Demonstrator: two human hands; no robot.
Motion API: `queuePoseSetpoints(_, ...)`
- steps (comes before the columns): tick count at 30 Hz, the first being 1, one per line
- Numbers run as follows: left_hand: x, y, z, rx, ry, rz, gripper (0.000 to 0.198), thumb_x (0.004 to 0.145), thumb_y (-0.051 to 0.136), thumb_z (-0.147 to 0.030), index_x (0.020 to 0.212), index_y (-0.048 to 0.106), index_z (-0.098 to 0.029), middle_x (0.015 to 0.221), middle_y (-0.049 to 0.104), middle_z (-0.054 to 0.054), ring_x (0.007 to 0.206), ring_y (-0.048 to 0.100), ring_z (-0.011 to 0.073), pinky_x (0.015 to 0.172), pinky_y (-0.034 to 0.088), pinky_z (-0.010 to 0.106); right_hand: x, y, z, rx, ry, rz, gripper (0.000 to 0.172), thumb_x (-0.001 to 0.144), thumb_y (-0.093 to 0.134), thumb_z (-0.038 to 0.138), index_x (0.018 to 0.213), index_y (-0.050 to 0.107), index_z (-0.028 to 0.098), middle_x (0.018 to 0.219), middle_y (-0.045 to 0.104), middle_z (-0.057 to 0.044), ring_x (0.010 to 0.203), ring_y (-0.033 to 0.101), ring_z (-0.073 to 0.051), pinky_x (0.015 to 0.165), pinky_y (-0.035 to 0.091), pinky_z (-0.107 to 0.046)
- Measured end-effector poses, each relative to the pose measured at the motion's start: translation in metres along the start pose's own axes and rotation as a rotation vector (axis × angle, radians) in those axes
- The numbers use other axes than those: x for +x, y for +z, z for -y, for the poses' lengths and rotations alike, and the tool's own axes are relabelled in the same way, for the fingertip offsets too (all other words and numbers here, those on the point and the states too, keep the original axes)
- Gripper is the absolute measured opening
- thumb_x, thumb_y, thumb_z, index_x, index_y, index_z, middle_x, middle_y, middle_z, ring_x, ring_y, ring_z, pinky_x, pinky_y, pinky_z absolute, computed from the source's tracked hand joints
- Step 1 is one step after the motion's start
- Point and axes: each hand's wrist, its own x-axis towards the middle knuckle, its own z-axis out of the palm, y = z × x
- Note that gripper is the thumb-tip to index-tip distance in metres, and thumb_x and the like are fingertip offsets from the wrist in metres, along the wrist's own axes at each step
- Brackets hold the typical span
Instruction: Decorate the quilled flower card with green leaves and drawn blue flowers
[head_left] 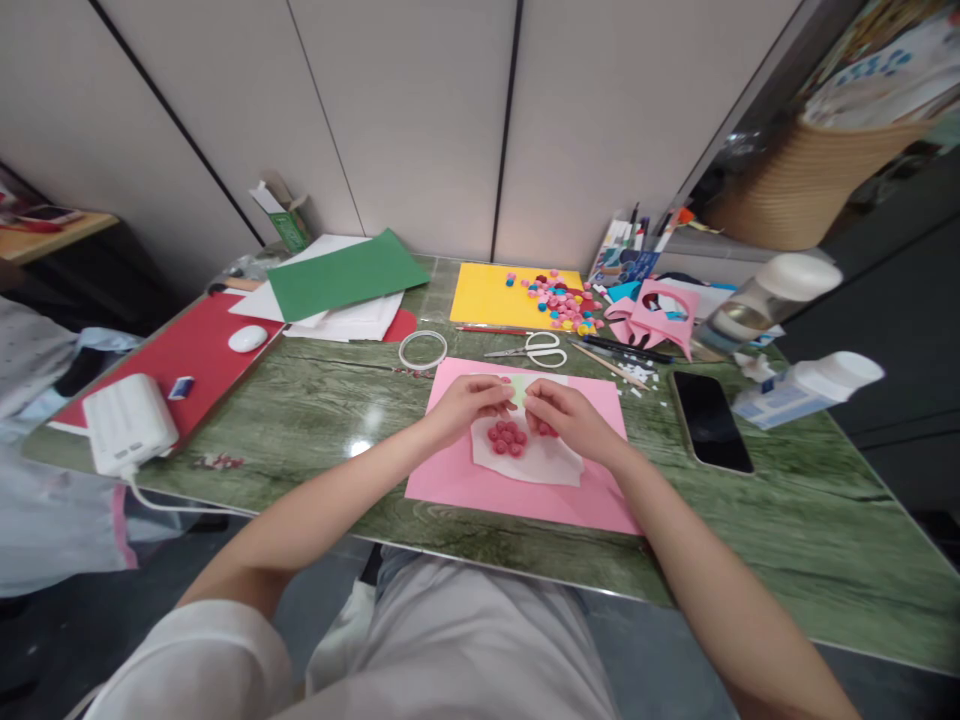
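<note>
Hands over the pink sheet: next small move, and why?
Probably press the pale green piece down onto the white paper just above the red ball cluster. The left hand and right hand meet at that piece, and it sits right beside the cluster.

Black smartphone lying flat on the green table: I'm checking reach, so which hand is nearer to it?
Right. The right hand sits over the pink paper sheet, to the left of the black smartphone; the left hand is farther left.
</note>
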Motion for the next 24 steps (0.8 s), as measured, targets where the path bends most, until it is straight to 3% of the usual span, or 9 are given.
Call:
queuePoseSetpoints(2,0.000,0.001,0.002,-0.113,-0.049,0.007,0.023,0.071,0.066,-0.037,0.076,0.063,-0.015,0.071,0.063,0.002,0.063,0.057,0.0097,0.064,0.042,0.024,0.001,0.001,0.000,0.028,-0.001,0.000,0.026,0.087,0.044,0.043,0.075,0.045,0.020,0.060,0.053,0.003,0.053,0.048,-0.009,0.054,0.039,-0.022)
queuePoseSetpoints(6,0.000,0.002,0.005,-0.126,-0.055,-0.020,0.023,0.068,0.070,-0.033,0.075,0.062,-0.013,0.072,0.063,0.003,0.065,0.057,0.0095,0.064,0.041,0.023,0.003,0.005,-0.002,-0.021,0.026,-0.115,0.026,0.086,0.045,0.045,0.077,0.045,0.021,0.059,0.052,0.004,0.049,0.046,-0.009,0.051,0.037,-0.022)
queuePoseSetpoints(10,0.001,0.001,0.007,-0.185,-0.089,-0.046,0.023,0.065,0.073,-0.031,0.073,0.062,-0.013,0.072,0.064,0.003,0.068,0.058,0.0099,0.066,0.042,0.022,0.002,0.009,-0.003,-0.006,0.016,-0.126,0.025,0.085,0.047,0.045,0.078,0.046,0.021,0.058,0.051,0.004,0.048,0.045,-0.009,0.049,0.036,-0.022)
queuePoseSetpoints(14,0.003,0.001,0.005,-0.170,-0.107,-0.103,0.024,0.064,0.072,-0.032,0.073,0.064,-0.012,0.073,0.066,0.005,0.065,0.058,0.0099,0.064,0.042,0.022,0.009,-0.002,-0.009,-0.046,0.004,-0.150,0.027,0.085,0.044,0.045,0.079,0.050,0.019,0.063,0.056,0.002,0.052,0.050,-0.010,0.052,0.039,-0.023)
queuePoseSetpoints(16,0.003,0.001,0.002,-0.116,-0.086,-0.142,0.022,0.063,0.072,-0.031,0.069,0.064,-0.011,0.069,0.065,0.005,0.062,0.058,0.0099,0.063,0.043,0.023,0.021,-0.015,-0.019,-0.183,-0.029,-0.293,0.026,0.086,0.044,0.042,0.079,0.053,0.018,0.067,0.059,-0.001,0.061,0.055,-0.013,0.059,0.042,-0.025)
queuePoseSetpoints(19,0.003,0.001,-0.002,-0.022,-0.057,-0.174,0.019,0.062,0.071,-0.029,0.063,0.064,-0.011,0.061,0.063,0.003,0.056,0.055,0.0093,0.061,0.043,0.024,0.047,-0.041,-0.038,-0.648,-0.034,-0.458,0.022,0.086,0.043,0.031,0.088,0.058,0.016,0.086,0.064,-0.007,0.080,0.056,-0.018,0.073,0.042,-0.030)
queuePoseSetpoints(22,0.003,-0.001,-0.005,0.013,-0.075,-0.190,0.018,0.062,0.071,-0.028,0.062,0.065,-0.012,0.062,0.065,0.004,0.055,0.056,0.0094,0.060,0.043,0.023,0.071,-0.058,-0.058,-1.171,0.052,-0.382,0.027,0.085,0.044,0.023,0.106,0.057,0.013,0.109,0.060,-0.014,0.105,0.047,-0.027,0.085,0.035,-0.039)
queuePoseSetpoints(24,0.003,-0.003,-0.006,0.006,-0.087,-0.176,0.018,0.063,0.070,-0.029,0.064,0.066,-0.012,0.066,0.067,0.006,0.057,0.058,0.0095,0.060,0.044,0.023,0.081,-0.062,-0.066,-1.267,0.073,-0.305,0.029,0.085,0.044,0.021,0.109,0.057,0.013,0.111,0.059,-0.015,0.108,0.043,-0.029,0.086,0.033,-0.040)
